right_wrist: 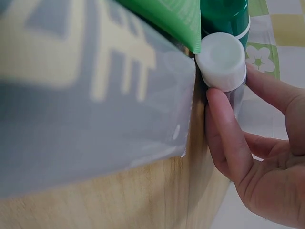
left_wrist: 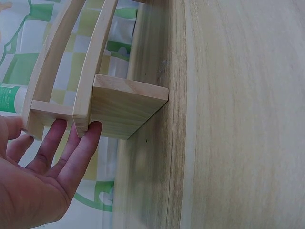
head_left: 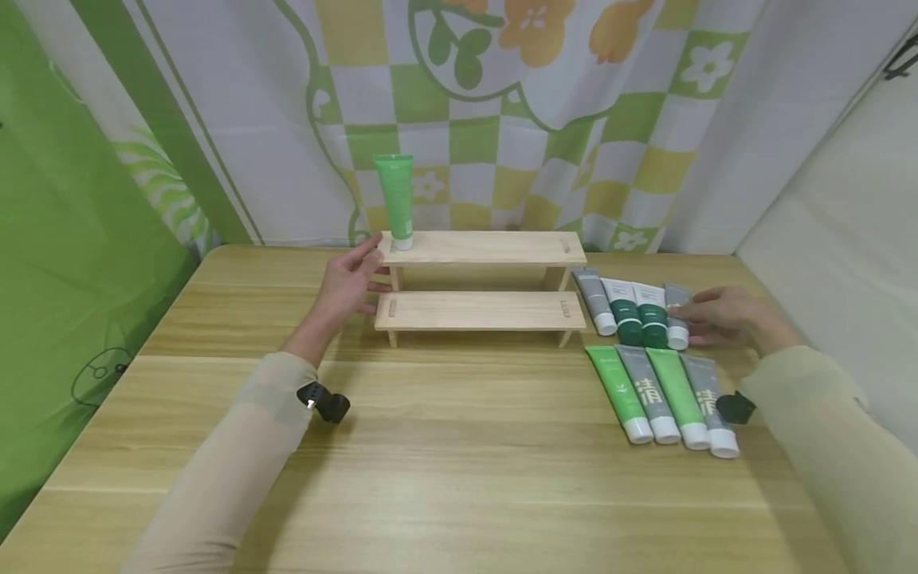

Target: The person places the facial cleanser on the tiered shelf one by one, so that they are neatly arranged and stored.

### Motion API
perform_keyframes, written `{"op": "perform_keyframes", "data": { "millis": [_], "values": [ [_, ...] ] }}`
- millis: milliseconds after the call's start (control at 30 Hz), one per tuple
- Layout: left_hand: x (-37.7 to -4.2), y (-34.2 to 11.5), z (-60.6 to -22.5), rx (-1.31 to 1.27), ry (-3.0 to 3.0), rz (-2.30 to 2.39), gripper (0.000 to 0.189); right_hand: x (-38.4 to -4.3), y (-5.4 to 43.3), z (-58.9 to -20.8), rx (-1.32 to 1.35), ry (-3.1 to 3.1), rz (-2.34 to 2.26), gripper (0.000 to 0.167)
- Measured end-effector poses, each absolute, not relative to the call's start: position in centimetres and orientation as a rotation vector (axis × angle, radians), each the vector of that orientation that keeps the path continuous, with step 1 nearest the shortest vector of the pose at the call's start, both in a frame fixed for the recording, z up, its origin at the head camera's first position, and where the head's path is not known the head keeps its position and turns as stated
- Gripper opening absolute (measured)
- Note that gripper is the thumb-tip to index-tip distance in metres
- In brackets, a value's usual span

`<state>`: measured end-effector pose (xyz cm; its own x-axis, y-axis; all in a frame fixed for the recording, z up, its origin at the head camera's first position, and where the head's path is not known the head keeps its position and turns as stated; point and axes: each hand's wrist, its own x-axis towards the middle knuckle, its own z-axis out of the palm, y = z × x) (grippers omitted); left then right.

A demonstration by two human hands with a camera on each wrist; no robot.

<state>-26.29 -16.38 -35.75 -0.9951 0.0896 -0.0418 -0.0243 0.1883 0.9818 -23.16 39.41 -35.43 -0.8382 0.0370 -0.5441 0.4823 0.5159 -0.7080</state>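
A two-tier wooden rack stands at the table's back, with a green squeeze tube upright on its cap at the upper tier's left end. My left hand touches the rack's left end; in the left wrist view its extended fingers rest against the ends of both boards. On the right, my right hand pinches a grey squeeze tube, the last of the back row, between thumb and fingers. The white cap of that tube faces the right wrist camera.
Beside the held tube lie two white-and-green tubes and another grey tube. In front is a row of green and grey tubes. A patterned curtain hangs behind the table.
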Motion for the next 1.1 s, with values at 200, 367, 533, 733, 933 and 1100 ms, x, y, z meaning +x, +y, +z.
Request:
{"op": "perform_keyframes", "data": {
  "millis": [200,367,533,733,933,1100],
  "values": [
    [-26.1,-16.3,-35.57,0.063,2.363,1.944,0.048,-23.25,39.53,-35.6,0.419,2.254,-1.316,0.092],
    [-26.23,-16.32,-35.65,0.057,2.356,1.933,0.049,-23.3,39.52,-35.43,0.418,2.252,-1.291,0.091],
    [-26.35,-16.36,-35.84,0.059,2.362,1.912,0.05,-23.32,39.59,-35.44,0.39,2.242,-1.274,0.087],
    [-26.45,-16.28,-35.97,0.06,2.376,1.897,0.05,-23.28,39.83,-35.47,0.379,2.242,-1.287,0.083],
    [-26.35,-16.24,-35.89,0.059,2.377,1.903,0.049,-23.16,40.04,-35.46,0.359,2.217,-1.301,0.083],
    [-26.31,-16.36,-35.89,0.068,2.376,1.899,0.05,-22.89,40.21,-35.51,0.343,2.216,-1.336,0.084]
  ]
}}
